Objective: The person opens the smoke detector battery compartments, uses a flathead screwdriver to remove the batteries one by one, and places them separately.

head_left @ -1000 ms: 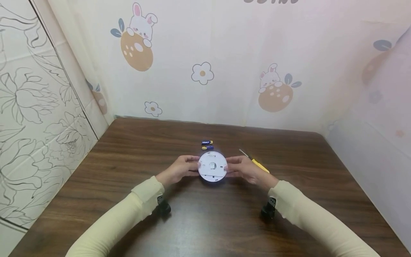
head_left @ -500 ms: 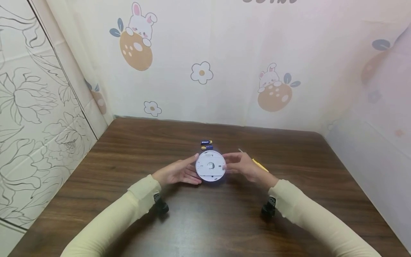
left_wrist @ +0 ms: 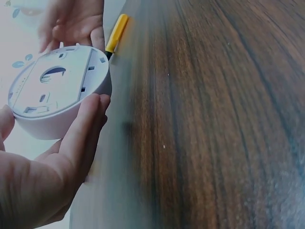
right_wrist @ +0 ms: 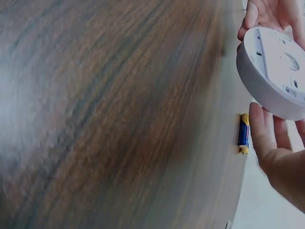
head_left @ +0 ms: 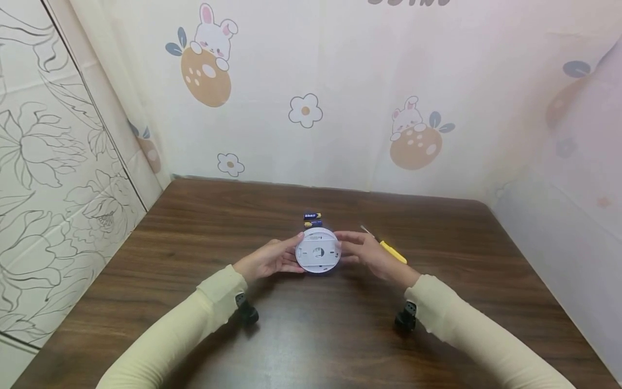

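A round white smoke detector (head_left: 328,261), its slotted back plate with a central hole facing up, is held between both hands above the table. On its left side the left hand (head_left: 272,260) grips the rim, thumb on the upper edge and fingers along the side and underneath. The right hand (head_left: 370,254) holds the opposite rim with its fingertips. In the left wrist view, the detector (left_wrist: 66,81) is tilted, the left fingers curving under it. From the right wrist, the detector's side wall (right_wrist: 267,88) shows above the right fingers (right_wrist: 259,126).
Two blue-and-yellow batteries (head_left: 312,216) lie just behind the detector. A screwdriver (head_left: 393,252) with a yellow handle lies beside the right hand. The brown wooden table (head_left: 311,335) meets a patterned wall covering (head_left: 340,146) at its back edge.
The left hand has shifted its grip, fingers opening and then closing in again lower on the detector. The detector moved slightly left and tilts a little more. The right hand edged left too.
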Available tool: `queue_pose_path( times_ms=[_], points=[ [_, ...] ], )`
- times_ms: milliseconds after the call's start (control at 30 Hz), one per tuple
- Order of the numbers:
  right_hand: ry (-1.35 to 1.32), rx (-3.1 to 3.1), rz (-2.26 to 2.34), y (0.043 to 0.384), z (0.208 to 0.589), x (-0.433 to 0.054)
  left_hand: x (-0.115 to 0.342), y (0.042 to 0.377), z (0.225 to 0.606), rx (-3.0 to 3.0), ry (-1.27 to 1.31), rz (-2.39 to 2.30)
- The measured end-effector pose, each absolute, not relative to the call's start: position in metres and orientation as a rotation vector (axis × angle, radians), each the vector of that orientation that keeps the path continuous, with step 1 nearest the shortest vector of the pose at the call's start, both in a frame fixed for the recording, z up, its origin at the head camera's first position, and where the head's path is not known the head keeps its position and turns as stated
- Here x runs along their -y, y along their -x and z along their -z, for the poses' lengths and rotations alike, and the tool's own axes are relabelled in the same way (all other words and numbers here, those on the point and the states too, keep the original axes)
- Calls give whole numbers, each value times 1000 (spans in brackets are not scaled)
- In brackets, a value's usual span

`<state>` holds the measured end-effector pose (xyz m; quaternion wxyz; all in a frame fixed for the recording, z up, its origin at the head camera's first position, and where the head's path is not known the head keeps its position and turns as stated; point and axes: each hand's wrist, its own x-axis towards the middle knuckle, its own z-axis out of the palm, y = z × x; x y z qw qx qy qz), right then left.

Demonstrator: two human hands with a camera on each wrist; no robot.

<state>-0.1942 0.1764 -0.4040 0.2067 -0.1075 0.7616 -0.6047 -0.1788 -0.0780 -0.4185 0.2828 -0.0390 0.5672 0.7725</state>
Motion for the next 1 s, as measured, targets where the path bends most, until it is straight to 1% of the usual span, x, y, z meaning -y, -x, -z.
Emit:
queue_pose_path(
  times_ms=[467,600,733,1000],
  points=[
    [-3,-1825,1816,196,404,-172,78,180,418,-1658,82,-2049],
    [-29,-1739,1806,197,403,-172,79,180,418,-1650,60,-2082],
    [1,-1699,1812,198,402,-172,79,181,419,-1664,37,-2105],
    [68,-1812,1779,198,401,-173,79,181,418,-1653,58,-2146]
  ],
)
